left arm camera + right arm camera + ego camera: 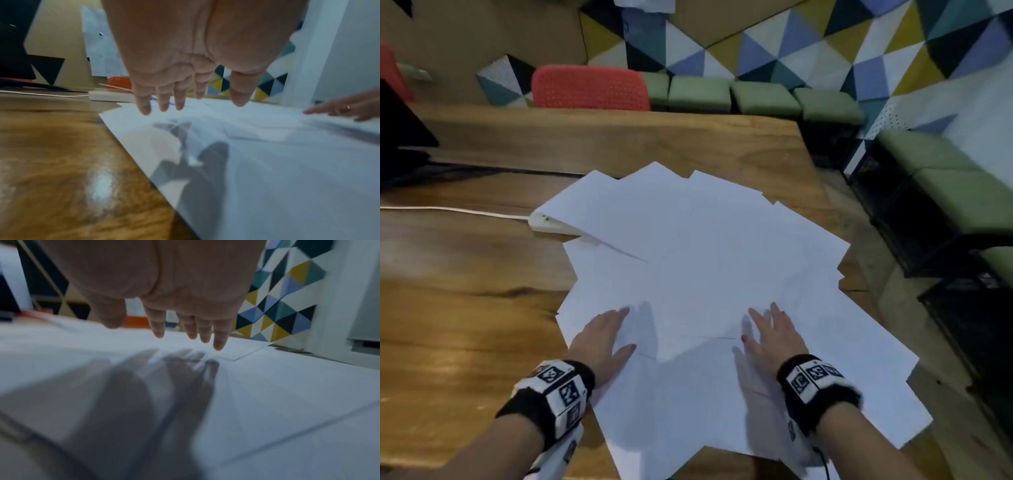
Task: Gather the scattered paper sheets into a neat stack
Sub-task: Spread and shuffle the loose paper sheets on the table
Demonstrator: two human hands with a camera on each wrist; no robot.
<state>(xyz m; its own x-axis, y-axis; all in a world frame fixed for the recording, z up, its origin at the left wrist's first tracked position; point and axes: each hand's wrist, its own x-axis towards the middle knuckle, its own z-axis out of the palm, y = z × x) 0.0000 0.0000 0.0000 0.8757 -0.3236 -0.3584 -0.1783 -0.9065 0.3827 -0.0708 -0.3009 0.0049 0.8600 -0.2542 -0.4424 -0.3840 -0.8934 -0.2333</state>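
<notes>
Here, wooden table [482, 308], scattered paper sheets [705, 257], patterned wall [825, 44]

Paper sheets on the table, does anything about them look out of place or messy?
Yes. The paper sheets lie fanned out at clashing angles instead of stacked. One far-left sheet rides up over a white power strip, and some near corners overhang the wooden table edge. Both hands, left and right, are open above them.
</notes>
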